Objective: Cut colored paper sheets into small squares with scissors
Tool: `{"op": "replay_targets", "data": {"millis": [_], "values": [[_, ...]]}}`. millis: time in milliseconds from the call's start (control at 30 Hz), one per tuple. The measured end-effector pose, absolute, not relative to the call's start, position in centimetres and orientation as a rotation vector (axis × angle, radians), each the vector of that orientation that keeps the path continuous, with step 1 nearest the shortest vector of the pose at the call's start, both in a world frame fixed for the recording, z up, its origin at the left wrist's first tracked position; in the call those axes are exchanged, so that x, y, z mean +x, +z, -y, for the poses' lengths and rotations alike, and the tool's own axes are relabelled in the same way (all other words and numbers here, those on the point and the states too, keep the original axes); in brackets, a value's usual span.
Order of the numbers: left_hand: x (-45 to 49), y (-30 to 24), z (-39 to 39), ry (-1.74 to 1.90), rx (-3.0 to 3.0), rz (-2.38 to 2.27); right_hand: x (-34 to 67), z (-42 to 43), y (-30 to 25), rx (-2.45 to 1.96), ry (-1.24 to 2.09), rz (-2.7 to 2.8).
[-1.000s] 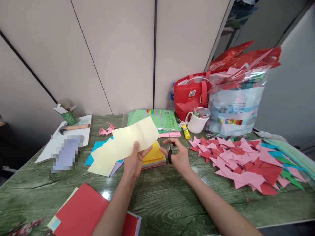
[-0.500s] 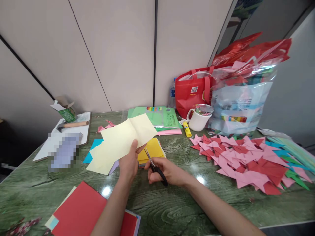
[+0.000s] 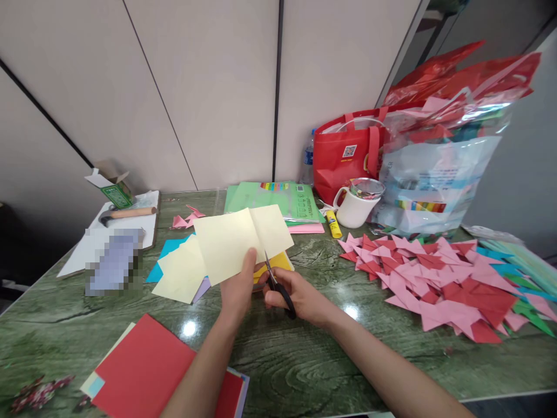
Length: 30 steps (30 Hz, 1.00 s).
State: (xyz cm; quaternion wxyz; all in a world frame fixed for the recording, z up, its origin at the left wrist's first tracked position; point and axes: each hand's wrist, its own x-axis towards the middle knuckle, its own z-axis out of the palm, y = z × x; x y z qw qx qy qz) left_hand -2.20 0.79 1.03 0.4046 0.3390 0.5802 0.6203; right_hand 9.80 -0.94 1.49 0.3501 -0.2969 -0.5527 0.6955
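My left hand (image 3: 238,287) grips a pale yellow sheet of paper (image 3: 226,241) by its lower edge, thumb on top. A crease runs across the sheet near its right third. My right hand (image 3: 293,293) has its fingers in the black handles of a pair of scissors (image 3: 282,295). The blades point up and meet the sheet's lower edge at the crease. Behind them lies a stack of yellow paper (image 3: 285,262), partly covered. To the left, another pale yellow piece (image 3: 181,271) rests over blue paper (image 3: 163,261) and purple paper (image 3: 201,288).
Red sheets (image 3: 143,366) lie at the front left. Folded pink and red paper pieces (image 3: 435,278) are heaped on the right. Behind stand a white mug (image 3: 353,209), a glue stick (image 3: 333,224), a red bag (image 3: 337,165) and green packs (image 3: 270,200). A hammer (image 3: 130,213) rests on a white board at left.
The sheet and my left hand have moved right, toward the scissors. The blades now meet the paper at the crease, where before they were apart from it. The view has shifted slightly.
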Motion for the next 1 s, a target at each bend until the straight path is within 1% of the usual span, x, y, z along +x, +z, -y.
{"op": "replay_targets", "data": {"millis": [267,667,1000], "values": [[-2.5,1.1,-0.5,1.505,1.077,-1.670,9.8,0.9,1.4,-0.767,1.762,1.473],[-2.2,2.3,-0.1,1.473,1.115,-1.713,9.6,0.8,1.3,-0.769,1.723,1.438],[-2.3,2.6,-0.1,1.526,1.041,-1.614,9.8,0.8,1.0,-0.782,1.753,1.463]]}}
